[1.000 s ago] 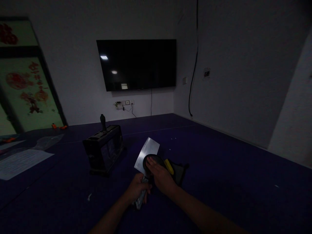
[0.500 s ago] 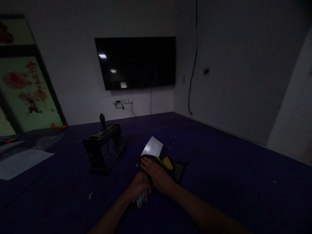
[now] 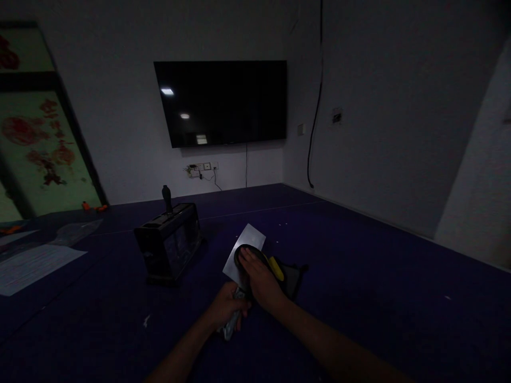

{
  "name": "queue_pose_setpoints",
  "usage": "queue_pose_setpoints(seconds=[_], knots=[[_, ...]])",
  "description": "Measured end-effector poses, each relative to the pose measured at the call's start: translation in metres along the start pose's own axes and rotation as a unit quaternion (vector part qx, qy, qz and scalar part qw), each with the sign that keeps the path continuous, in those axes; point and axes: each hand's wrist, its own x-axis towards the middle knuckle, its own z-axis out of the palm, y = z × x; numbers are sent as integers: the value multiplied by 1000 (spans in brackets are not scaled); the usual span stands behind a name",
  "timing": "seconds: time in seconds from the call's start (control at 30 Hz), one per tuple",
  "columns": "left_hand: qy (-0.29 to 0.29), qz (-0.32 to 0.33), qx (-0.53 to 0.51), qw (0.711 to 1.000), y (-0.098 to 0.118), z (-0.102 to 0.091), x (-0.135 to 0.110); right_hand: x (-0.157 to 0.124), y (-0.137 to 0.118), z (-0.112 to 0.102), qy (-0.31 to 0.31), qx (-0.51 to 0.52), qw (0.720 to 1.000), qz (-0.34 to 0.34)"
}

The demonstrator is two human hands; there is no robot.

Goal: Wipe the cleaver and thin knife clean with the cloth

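A cleaver with a broad shiny blade (image 3: 236, 260) points up and away from me, tilted to the right. My left hand (image 3: 228, 306) is closed around its handle (image 3: 229, 331), which looks pale and patchy. Across the right part of the blade lies a dark, black-edged cloth with a yellow side (image 3: 276, 268). My right hand (image 3: 258, 276) presses on this cloth with its fingers laid along it, holding it against the blade. More of the cloth trails to the right in a grey, dark-rimmed flap. The blade's right lower part is hidden.
A black knife block (image 3: 170, 242) stands left of the cleaver, with one dark handle upright in it. Printed paper (image 3: 38, 266) and clear plastic (image 3: 77, 231) lie on the purple surface (image 3: 359, 298) at left. Behind hang a television (image 3: 227, 103) and a loose cable (image 3: 315, 127).
My right hand and the cloth have slid up along the blade, so more of the blade's left lower part shows. My left hand keeps its grip on the handle.
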Motion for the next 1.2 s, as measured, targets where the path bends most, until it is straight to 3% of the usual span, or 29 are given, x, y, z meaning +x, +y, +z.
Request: queue_pose_setpoints(seconds=[0.43, 0.67, 0.87, 1.2], knots=[[11, -6, 8, 1000, 0, -1, -1, -6, -3, -1, 14, -38, 999, 20], [21, -9, 10, 1000, -4, -2, 1, -6, -3, -2, 16, -27, 999, -28], [8, -10, 15, 1000, 0, -1, 1, -1, -7, -11, -49, 9, 995, -84], [-17, -21, 44, 999, -1, 0, 2, 2, 0, -10, -21, 20, 1000, -1]])
